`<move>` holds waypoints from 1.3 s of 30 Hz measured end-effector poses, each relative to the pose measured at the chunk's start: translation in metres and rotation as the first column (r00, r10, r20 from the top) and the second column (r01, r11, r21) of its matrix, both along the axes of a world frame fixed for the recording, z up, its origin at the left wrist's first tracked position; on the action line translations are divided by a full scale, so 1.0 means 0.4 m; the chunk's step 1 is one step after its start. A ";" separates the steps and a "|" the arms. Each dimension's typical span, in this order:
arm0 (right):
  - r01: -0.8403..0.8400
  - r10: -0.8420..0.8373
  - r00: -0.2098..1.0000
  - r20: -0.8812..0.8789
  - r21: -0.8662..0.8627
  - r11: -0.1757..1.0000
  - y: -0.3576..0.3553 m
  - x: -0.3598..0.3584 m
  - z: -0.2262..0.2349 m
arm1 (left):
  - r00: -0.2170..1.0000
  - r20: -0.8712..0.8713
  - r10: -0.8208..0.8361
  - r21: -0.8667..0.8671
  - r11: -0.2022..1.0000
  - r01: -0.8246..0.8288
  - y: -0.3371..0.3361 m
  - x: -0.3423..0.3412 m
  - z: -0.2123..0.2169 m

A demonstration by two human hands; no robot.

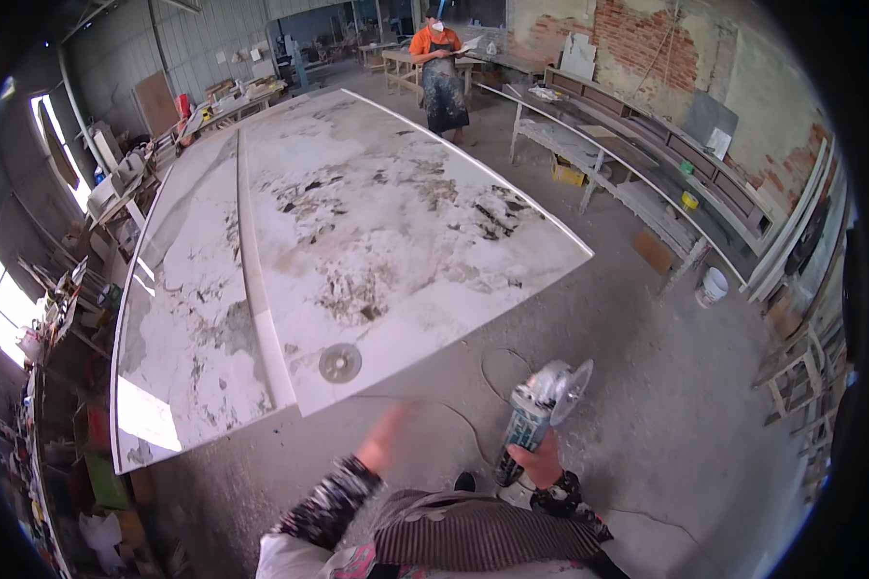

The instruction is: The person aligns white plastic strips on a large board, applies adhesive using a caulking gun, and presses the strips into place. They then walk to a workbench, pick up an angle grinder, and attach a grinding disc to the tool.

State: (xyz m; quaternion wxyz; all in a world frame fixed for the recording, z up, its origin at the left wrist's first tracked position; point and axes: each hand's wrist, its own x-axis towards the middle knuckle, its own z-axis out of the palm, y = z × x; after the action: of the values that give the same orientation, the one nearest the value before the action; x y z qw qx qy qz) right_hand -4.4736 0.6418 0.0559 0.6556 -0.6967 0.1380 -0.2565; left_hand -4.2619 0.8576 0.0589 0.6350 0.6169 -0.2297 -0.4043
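Note:
My right hand (541, 459) is wrapped round the body of a green and silver angle grinder (528, 417). Its pale disc (573, 391) points up and to the right, and the tool hangs in front of me above the floor. My left hand (388, 439) is stretched forward near the slab's near edge, smeared by motion, so its fingers do not show clearly. A grey round disc (340, 363) lies flat on the near corner of a large white slab (434, 318) with dark blotches. A raised strip (261, 318) runs along the slab's length.
A cable (468, 425) loops over the floor by the grinder. A person (437, 68) in an orange top and dark apron stands beyond the slab, holding something flat. Workbenches (608, 145) line the right wall, with a white bucket (712, 288) beside them. Cluttered shelves (68, 309) stand left.

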 end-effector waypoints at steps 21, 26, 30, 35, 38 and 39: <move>-0.436 0.168 0.899 0.404 0.857 0.274 0.123 0.310 0.134 | 0.290 -0.598 -0.747 -0.558 0.648 0.519 0.017 0.121 -0.057; -0.462 -0.021 0.885 0.464 0.884 0.071 0.133 0.273 0.103 | 0.488 0.113 -0.866 -0.131 0.474 0.871 -0.050 0.176 0.046; -0.424 -0.053 0.899 0.434 0.895 0.140 0.146 0.245 0.110 | 0.585 0.673 -0.453 0.034 0.808 0.588 -0.111 0.227 0.245; -0.028 -0.004 0.997 0.078 0.402 0.915 0.164 0.209 0.124 | 0.138 0.990 -0.001 -0.107 0.623 0.775 -0.285 0.161 0.397; -0.005 -0.042 0.993 0.111 0.392 0.920 0.166 0.194 0.124 | 0.351 0.921 -0.167 -0.214 0.538 0.815 -0.312 0.105 0.405; 0.011 -0.064 0.990 0.123 0.391 0.920 0.167 0.189 0.125 | 0.440 0.855 -0.276 -0.175 0.645 0.744 -0.303 0.081 0.399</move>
State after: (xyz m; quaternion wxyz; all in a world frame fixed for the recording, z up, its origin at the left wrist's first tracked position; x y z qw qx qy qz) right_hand -4.3979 0.7086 0.1060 0.7836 -0.5312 0.1554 -0.2822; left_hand -4.2294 0.7364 0.2183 0.4542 0.4172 -0.7610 -0.2013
